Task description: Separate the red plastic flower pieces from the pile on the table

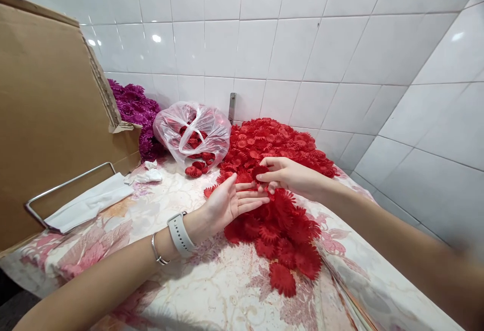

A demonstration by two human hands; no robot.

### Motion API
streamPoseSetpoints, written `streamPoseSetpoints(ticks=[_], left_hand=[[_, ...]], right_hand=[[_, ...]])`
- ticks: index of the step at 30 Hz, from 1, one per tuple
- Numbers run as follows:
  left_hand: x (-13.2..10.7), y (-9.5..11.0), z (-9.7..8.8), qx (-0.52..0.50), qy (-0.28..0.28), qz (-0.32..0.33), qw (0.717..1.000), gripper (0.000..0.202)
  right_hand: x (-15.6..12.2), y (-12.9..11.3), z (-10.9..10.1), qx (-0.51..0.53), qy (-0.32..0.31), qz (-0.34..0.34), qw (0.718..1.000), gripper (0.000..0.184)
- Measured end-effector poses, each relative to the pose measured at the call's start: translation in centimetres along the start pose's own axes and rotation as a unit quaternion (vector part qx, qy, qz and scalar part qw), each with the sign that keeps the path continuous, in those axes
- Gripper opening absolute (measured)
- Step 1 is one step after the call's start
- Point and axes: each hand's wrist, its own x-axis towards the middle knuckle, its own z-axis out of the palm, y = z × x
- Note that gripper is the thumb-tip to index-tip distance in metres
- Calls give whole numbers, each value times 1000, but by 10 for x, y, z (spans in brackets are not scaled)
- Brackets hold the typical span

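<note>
My right hand (283, 175) pinches a small dark red fabric flower (259, 171) between thumb and fingers. Just to its left, my left hand (236, 202) is palm up with its fingers stretched out, nothing lying on the palm. The left fingertips come close to the right hand's fingers; whether they touch I cannot tell. Below both hands lies a bunch of red fabric flowers (282, 240), one on top of another. Behind them rises a large heap of red flowers (272, 142) against the tiled wall.
A clear plastic bag (170, 129) with red flowers stands left of the heap. Purple flowers (132, 106) are piled behind a cardboard box (49, 104). A metal frame (71, 184) and white paper (91, 202) lie by the box. Thin sticks (348, 295) rest on the floral tablecloth (212, 290).
</note>
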Motion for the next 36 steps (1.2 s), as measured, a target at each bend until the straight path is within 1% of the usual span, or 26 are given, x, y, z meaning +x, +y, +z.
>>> streamPoseSetpoints(ticks=[1,3,4,5,6,7,8,9,10,11,12,13,14,15,17,19,21,23,26,28,30,31,33,36], left_hand=[[1,0,-1,27,8,26,999,41],[3,-1,-4,103,35,109,988,34],[4,0,-6,152,47,158,974,30],[4,1,-8,212,57,209,953,25],[4,3,-11,284,65,258,921,22],[5,4,-14,364,71,301,878,19],[5,6,-16,450,79,335,824,18],[6,7,-19,532,85,357,763,18],[6,8,-21,603,89,364,704,19],[7,9,-23,660,88,359,654,21],[8,8,-25,702,82,348,617,23],[9,7,-26,731,73,335,590,25],[10,6,-26,752,64,324,571,27],[10,5,-26,764,57,318,558,27],[10,3,-25,776,47,320,541,27],[9,2,-25,780,40,331,530,26],[8,0,-25,780,32,342,524,25],[8,-2,-25,771,20,355,528,24],[7,-7,-25,756,-4,368,541,25],[7,-10,-26,761,-23,368,534,27],[7,-12,-26,772,-42,363,519,29],[7,-12,-27,775,-52,362,515,29],[7,-13,-28,773,-63,364,517,30],[7,-13,-28,750,-73,383,535,29]], right_hand=[[-1,2,-3,39,2,11,999,14],[-4,7,-12,78,1,17,997,28],[-5,10,-18,85,2,14,996,33],[-7,13,-23,86,12,10,996,34],[-8,17,-29,78,31,4,997,31],[-10,21,-36,60,57,-4,997,26],[-11,25,-42,37,90,-12,995,21],[-12,30,-47,20,116,-17,993,19],[-14,35,-52,6,136,-20,990,18],[-15,39,-57,-6,148,-21,989,19],[-16,43,-60,-17,151,-21,988,20],[-17,46,-63,-28,153,-22,988,21],[-18,48,-64,-36,152,-24,987,23],[-19,50,-65,-47,149,-26,987,24],[-21,50,-66,-81,141,-31,986,28],[-23,48,-66,-119,128,-35,984,32],[-25,47,-66,-135,122,-43,982,34],[-27,46,-64,-119,125,-51,984,30],[-28,47,-61,-77,138,-57,986,18],[-28,48,-59,-55,152,-61,985,12],[-29,49,-57,-51,166,-63,983,8],[-29,50,-57,-52,172,-62,982,7],[-30,49,-57,-64,182,-60,979,8],[-31,49,-55,-95,200,-67,973,13]])
